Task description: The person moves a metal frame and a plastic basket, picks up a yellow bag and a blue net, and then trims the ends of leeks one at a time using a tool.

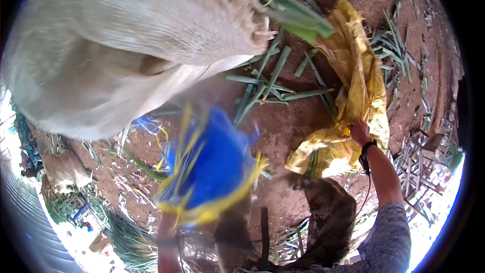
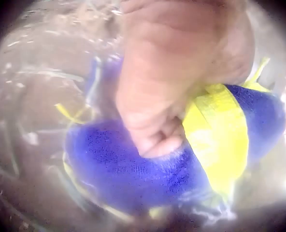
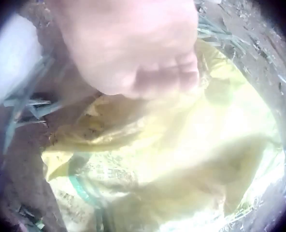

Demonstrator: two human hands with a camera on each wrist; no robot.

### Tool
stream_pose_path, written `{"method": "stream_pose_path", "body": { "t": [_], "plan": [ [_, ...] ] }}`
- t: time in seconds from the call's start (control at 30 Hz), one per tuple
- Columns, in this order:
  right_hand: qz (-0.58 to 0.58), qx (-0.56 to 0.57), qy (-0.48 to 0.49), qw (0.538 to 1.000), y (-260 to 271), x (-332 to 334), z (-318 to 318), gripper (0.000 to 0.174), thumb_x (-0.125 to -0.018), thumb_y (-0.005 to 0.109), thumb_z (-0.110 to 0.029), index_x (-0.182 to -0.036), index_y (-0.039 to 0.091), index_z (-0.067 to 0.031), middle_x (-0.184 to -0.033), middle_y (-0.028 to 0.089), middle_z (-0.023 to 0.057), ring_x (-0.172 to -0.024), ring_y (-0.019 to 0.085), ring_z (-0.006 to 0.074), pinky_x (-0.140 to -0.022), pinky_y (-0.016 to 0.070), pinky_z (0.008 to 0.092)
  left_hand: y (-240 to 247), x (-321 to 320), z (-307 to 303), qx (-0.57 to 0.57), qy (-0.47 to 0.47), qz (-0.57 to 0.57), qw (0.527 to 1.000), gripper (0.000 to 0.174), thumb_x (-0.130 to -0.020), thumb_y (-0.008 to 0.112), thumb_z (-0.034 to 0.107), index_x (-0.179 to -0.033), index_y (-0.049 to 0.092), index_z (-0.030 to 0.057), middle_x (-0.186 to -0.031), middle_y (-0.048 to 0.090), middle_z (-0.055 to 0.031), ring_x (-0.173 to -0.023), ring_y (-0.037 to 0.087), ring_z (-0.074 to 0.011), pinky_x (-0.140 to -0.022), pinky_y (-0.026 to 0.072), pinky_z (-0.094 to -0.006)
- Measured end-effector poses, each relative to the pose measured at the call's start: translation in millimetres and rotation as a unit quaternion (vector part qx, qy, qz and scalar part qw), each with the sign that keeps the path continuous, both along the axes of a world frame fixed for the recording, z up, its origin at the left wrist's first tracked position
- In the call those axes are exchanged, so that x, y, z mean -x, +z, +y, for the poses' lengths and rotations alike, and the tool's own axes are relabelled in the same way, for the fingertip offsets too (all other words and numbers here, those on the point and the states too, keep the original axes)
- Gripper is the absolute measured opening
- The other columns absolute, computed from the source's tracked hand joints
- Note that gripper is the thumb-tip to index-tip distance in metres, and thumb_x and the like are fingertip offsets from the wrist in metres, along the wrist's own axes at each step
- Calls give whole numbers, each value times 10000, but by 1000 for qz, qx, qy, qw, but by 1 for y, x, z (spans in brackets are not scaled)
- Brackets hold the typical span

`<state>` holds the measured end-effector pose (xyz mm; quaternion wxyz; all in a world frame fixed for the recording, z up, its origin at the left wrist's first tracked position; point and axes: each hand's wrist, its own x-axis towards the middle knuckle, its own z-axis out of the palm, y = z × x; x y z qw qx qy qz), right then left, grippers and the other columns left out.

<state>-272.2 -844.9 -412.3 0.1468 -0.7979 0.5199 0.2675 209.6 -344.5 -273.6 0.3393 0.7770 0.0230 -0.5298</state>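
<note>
My left hand [image 2: 177, 72] grips a blue woven plastic sheet [image 2: 133, 159] with a yellow band and frayed yellow strands, its fingers curled into the folds. In the head view this blue sheet [image 1: 217, 156] is blurred and covers most of that hand. Over on the right, my right hand [image 1: 360, 134] clutches a crumpled yellow woven sack [image 1: 361, 86] lying on the ground. The right wrist view shows the curled fingers [image 3: 167, 79] bunching the yellow sack [image 3: 181, 140], whose lower part spreads out below them.
A large, full white sack [image 1: 126, 35] fills the upper left, with green leaves [image 1: 298, 17] sticking out of its mouth. Cut green stalks [image 1: 275, 78] lie scattered on the brown soil [image 1: 273, 136]. Wooden slats [image 1: 419, 172] stand at the right, and a leafy heap [image 1: 126, 240] lies lower left.
</note>
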Motion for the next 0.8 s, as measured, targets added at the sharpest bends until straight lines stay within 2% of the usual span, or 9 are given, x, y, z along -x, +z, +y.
{"method": "stream_pose_path", "body": {
  "t": [0.13, 0.37, 0.4, 0.47, 0.53, 0.63, 0.67, 0.73, 0.8],
  "plan": [
    [87, -57, -43, 994, 84, 71, 22, 349, -846, 542, -327, -789, 671, -8, -812, 666, 246, -789, 639, 441, -714, 493, 538, 115, 64, 59, -65, 32, 27, 997, 337, -955, 529, 271, -1177, 564, 20, -1074, 614, -65, -932, 565, -185, -793, 473, -359],
    [-8, -134, -164, 977, 242, 129, 89, 357, -828, 542, -361, -826, 713, -47, -769, 670, 231, -754, 658, 408, -661, 511, 493, 237, 96, 120, -90, 72, -2, 993, 310, -952, 530, 242, -1170, 555, 23, -1072, 606, -62, -929, 561, -173, -803, 473, -362],
    [-22, -136, -189, 972, 254, 146, 99, 339, -819, 552, -360, -830, 721, -66, -762, 673, 216, -743, 661, 393, -648, 515, 475, 243, 96, 129, -89, 80, -13, 993, 307, -952, 530, 238, -1169, 553, 23, -1072, 605, -62, -928, 561, -171, -805, 473, -363],
    [55, -108, 166, 979, 231, 233, 121, 364, -797, 573, -388, -848, 727, -63, -761, 680, 198, -723, 666, 361, -606, 502, 445, 247, 87, 145, -83, 100, -44, 991, 299, -951, 530, 230, -1167, 551, 24, -1071, 602, -61, -927, 559, -167, -808, 473, -364],
    [36, -151, -196, 968, 321, 156, 118, 334, -816, 572, -364, -802, 716, -62, -718, 675, 176, -681, 664, 324, -594, 492, 443, 233, 69, 165, -69, 124, -95, 985, 292, -950, 530, 222, -1165, 548, 25, -1071, 600, -60, -926, 558, -164, -811, 473, -365],
    [-28, -93, -159, 983, 337, 178, 139, 293, -857, 535, -269, -695, 662, -60, -653, 651, 164, -625, 642, 325, -577, 482, 465, 157, 13, 227, -92, 196, -150, 965, 276, -941, 527, 200, -1151, 551, 23, -1074, 593, -69, -925, 557, -167, -807, 471, -354],
    [-9, -101, -258, 961, 358, 157, 144, 291, -867, 520, -230, -662, 643, -65, -639, 644, 164, -612, 634, 331, -576, 484, 473, 118, -14, 252, -124, 236, -151, 952, 268, -932, 523, 186, -1139, 557, 20, -1078, 589, -78, -924, 557, -173, -799, 469, -343],
    [-18, -93, -132, 987, 357, 181, 157, 311, -860, 534, -277, -690, 661, -49, -659, 649, 176, -614, 631, 345, -552, 459, 471, 145, -54, 187, -217, 127, -304, 919, 274, -903, 519, 162, -1112, 584, -1, -1068, 617, -130, -932, 581, -234, -799, 473, -374],
    [20, -51, -117, 992, 388, 155, 168, 354, -840, 555, -337, -754, 677, -15, -681, 648, 198, -626, 625, 369, -578, 447, 472, 176, -113, 113, -191, 50, -234, 952, 353, -879, 499, 169, -1168, 570, -20, -1029, 653, -236, -955, 599, -403, -851, 452, -483]
  ]
}}
